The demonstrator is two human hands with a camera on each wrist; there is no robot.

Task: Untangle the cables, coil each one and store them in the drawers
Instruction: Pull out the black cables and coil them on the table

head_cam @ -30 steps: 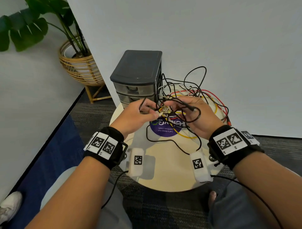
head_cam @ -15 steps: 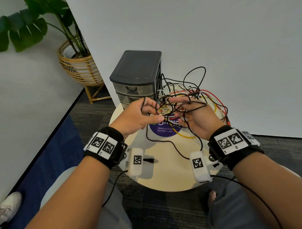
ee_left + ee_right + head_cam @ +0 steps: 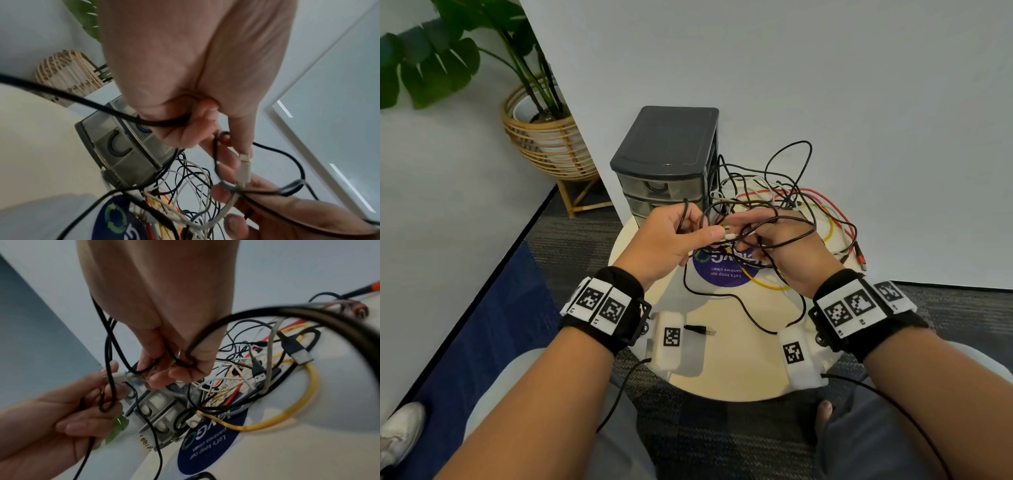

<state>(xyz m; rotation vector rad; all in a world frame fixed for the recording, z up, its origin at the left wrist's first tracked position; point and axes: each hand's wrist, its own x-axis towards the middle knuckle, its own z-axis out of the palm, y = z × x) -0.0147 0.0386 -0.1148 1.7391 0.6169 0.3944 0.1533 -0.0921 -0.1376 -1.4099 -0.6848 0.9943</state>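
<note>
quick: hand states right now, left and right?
Left hand: fingers curled round a black cable, thumb pinching a white connector.
Right hand: fingers curled round black cable loops.

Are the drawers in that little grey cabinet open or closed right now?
Closed. The drawers visible on the cabinet sit flush with its front; none is pulled out.

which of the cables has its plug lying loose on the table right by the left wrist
The black cable: its USB plug lies free on the table near the left wrist. The red, yellow and white cables stay in the tangle by the drawers.
</note>
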